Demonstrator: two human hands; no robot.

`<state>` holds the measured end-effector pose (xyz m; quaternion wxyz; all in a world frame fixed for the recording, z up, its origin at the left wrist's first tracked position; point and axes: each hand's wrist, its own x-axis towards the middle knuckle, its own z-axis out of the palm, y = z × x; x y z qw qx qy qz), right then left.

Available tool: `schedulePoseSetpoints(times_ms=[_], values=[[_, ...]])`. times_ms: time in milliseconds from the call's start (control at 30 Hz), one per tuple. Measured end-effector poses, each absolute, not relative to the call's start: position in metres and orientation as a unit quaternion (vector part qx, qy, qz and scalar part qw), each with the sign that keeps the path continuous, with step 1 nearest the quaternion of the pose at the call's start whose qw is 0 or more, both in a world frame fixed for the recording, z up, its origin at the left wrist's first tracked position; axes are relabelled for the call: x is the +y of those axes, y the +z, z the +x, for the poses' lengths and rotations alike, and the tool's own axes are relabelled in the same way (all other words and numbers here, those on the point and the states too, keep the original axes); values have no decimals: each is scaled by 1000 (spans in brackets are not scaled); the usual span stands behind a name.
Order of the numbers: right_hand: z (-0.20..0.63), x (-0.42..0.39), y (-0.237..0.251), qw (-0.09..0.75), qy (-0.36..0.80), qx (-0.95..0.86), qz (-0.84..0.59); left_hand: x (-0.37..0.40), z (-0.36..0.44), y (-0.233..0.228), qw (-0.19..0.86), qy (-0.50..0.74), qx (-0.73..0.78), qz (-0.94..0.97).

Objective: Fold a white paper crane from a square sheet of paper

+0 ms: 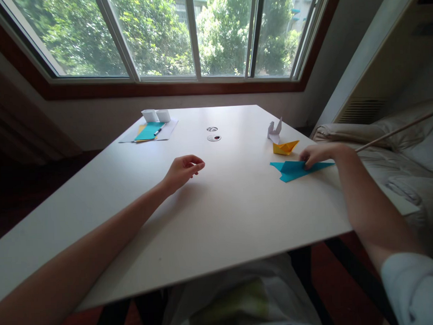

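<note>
A blue paper airplane [291,170] lies at the right side of the white table, its nose to the right. My right hand [319,154] reaches over it from the right, thumb and fingers closed on its middle fold. Part of the plane is hidden beneath the hand. Just beyond it are a yellow folded paper boat [285,148] and a white folded paper crane [274,131]. My left hand [184,173] hovers slightly above the table, left of centre, fingers curled in toward the thumb with nothing visible in them.
Two small white boxes [155,116] stand at the table's far left corner, behind blue paper [149,131], yellow and white sheets and a pen [159,130]. Two round table inserts [213,138] lie at far centre. A covered sofa [397,161] borders the table [218,214] on the right.
</note>
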<state>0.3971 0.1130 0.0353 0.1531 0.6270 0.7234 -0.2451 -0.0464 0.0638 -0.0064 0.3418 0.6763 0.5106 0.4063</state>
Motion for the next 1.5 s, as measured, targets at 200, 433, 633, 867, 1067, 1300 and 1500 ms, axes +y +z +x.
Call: schedulePoseSetpoints(times_ms=[200, 433, 633, 867, 1067, 1300, 1500], values=[[404, 106, 44, 127, -270, 726, 619, 65, -47, -8, 318, 390, 513, 695], [381, 85, 71, -65, -223, 760, 607, 66, -46, 7, 202, 328, 503, 773], [315, 86, 65, -244, -251, 773, 529, 61, -37, 27, 53, 203, 553, 806], [215, 87, 55, -251, -175, 789, 532, 54, -21, 46, 8, 21, 678, 735], [147, 77, 39, -177, -134, 770, 598, 51, -20, 26, 8, -1, 726, 688], [120, 71, -6, -125, -138, 750, 635, 46, -31, -5, 16, 15, 733, 679], [118, 69, -28, -97, -124, 772, 616, 52, -35, -19, 21, 22, 725, 688]])
